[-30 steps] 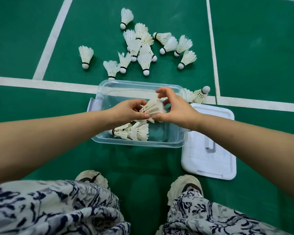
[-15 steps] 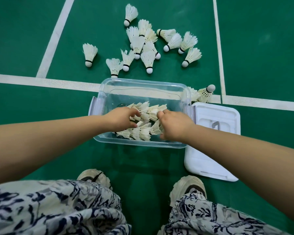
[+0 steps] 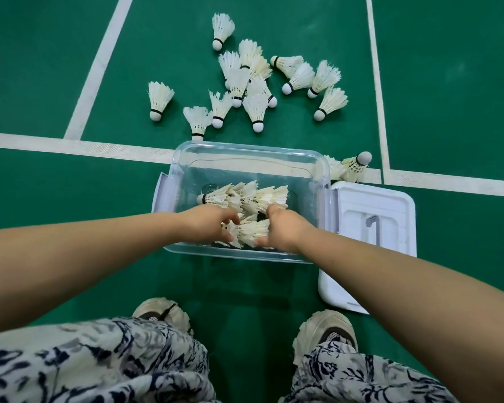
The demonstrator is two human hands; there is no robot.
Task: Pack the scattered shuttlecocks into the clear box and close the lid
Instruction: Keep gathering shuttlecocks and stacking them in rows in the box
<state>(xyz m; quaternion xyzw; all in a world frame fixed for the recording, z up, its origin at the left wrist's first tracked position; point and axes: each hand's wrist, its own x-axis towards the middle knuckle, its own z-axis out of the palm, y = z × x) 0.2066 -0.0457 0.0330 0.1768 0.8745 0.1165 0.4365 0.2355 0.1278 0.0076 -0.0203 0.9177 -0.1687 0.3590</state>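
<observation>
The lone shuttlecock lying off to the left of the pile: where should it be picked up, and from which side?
Pinch the lone shuttlecock at its cork, coming from the near side. The cork points toward the person and the feathers flare away. The solid cork probably takes a pinch better than the thin feathers.

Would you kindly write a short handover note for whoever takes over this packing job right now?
Hands: left hand and right hand are both inside the clear box, fingers curled on the packed shuttlecocks.
The lid is off, on the floor right of the box.
Done: one batch in the box.
To do: loose shuttlecocks beyond the box, a pair at its far right corner, then the lid.
</observation>
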